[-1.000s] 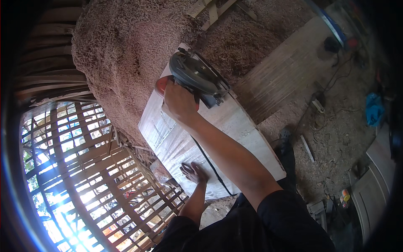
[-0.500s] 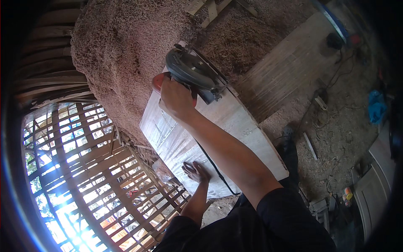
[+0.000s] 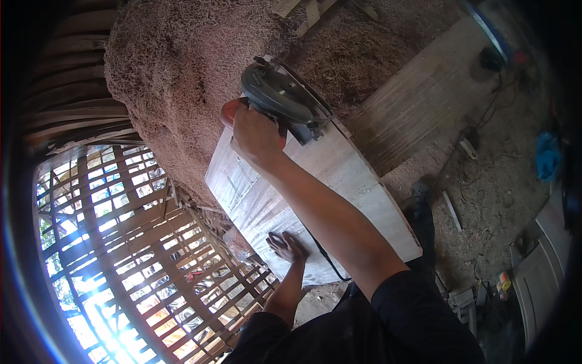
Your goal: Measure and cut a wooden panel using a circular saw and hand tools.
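Note:
My right hand [image 3: 257,136] is closed round the handle of a circular saw [image 3: 282,97] with a dark grey guard and a red body. The saw sits at the far end of a pale wooden board [image 3: 339,176], along its right edge. A black cord [image 3: 327,257] runs from under my right forearm across the board. My left hand [image 3: 287,247] lies flat on the near left part of the board, fingers spread, holding nothing. The saw's blade is hidden from view.
A big heap of wood shavings [image 3: 176,79] rises beyond the board. A long plank [image 3: 418,91] lies at the far right. To the left stands a slatted wooden wall [image 3: 127,242]. A blue plastic bag [image 3: 547,156] and a thin wood strip [image 3: 451,210] lie on the floor.
The whole view has shifted slightly, with the board and both hands a little further right in it. My grip on the saw and the flat left hand look unchanged.

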`<act>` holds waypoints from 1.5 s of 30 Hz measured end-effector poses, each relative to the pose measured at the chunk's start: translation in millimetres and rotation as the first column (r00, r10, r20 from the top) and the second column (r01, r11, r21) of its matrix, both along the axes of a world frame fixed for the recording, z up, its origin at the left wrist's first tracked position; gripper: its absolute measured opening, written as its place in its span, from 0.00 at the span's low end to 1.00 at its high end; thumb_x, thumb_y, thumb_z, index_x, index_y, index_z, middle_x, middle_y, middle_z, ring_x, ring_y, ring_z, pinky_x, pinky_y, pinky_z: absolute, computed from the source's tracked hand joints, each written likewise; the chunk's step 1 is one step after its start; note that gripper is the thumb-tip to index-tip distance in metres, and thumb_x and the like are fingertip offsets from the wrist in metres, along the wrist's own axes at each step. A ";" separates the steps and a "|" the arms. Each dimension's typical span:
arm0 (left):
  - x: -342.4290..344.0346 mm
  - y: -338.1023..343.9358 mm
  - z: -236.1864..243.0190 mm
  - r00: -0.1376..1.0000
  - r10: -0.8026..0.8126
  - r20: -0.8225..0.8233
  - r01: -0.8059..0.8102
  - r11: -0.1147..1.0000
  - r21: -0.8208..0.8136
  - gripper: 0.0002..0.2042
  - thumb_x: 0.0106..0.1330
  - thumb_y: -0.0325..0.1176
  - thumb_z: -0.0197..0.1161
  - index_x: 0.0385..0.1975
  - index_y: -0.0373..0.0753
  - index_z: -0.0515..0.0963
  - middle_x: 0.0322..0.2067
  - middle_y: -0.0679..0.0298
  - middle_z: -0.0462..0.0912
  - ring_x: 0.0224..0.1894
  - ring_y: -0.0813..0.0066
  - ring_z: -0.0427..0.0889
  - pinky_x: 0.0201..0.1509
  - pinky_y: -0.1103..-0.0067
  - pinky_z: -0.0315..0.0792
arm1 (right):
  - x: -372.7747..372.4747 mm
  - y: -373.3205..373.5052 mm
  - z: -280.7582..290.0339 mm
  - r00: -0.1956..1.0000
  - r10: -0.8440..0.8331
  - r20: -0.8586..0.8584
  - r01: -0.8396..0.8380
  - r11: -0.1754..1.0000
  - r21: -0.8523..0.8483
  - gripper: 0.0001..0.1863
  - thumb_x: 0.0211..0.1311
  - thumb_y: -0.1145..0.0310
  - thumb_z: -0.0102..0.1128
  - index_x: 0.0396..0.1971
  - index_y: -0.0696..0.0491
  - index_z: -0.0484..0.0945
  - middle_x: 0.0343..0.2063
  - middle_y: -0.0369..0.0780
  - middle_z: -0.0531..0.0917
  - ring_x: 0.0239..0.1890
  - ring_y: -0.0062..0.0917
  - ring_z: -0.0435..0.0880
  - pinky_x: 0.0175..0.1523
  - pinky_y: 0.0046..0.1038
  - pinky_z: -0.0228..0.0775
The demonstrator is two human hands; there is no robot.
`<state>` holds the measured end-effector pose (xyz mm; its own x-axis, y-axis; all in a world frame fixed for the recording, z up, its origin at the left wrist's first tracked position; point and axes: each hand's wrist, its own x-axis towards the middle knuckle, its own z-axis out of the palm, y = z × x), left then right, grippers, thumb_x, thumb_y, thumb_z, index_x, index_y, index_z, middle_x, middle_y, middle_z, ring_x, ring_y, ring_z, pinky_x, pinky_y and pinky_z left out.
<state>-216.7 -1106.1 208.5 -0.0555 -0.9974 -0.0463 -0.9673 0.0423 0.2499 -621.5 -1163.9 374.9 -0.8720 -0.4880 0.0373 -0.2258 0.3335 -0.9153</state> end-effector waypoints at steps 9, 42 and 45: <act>-5.0 2.3 0.7 1.000 -0.018 -0.025 0.018 1.000 0.010 0.44 0.71 0.71 0.41 0.78 0.43 0.53 0.79 0.47 0.44 0.81 0.52 0.41 0.80 0.54 0.33 | -6.1 -7.6 -6.5 0.996 0.062 0.057 -0.063 0.998 0.021 0.15 0.55 0.71 0.67 0.40 0.60 0.76 0.33 0.51 0.87 0.35 0.42 0.91 0.40 0.38 0.85; 9.3 -2.7 -5.9 1.000 -0.024 -0.007 0.024 1.000 -0.010 0.42 0.72 0.69 0.42 0.78 0.45 0.53 0.78 0.47 0.46 0.81 0.50 0.41 0.79 0.53 0.34 | -12.8 -17.7 -1.4 0.994 0.100 0.047 -0.103 0.992 0.069 0.19 0.54 0.69 0.70 0.42 0.63 0.74 0.31 0.52 0.87 0.36 0.42 0.91 0.41 0.37 0.85; 10.7 -3.7 -7.6 0.999 -0.037 -0.009 0.037 0.999 -0.012 0.42 0.72 0.69 0.42 0.78 0.45 0.52 0.79 0.47 0.46 0.81 0.50 0.41 0.79 0.53 0.35 | -14.4 -17.3 -0.2 0.995 0.082 0.049 -0.085 0.995 0.056 0.19 0.54 0.70 0.69 0.42 0.63 0.74 0.31 0.52 0.87 0.36 0.42 0.91 0.41 0.37 0.85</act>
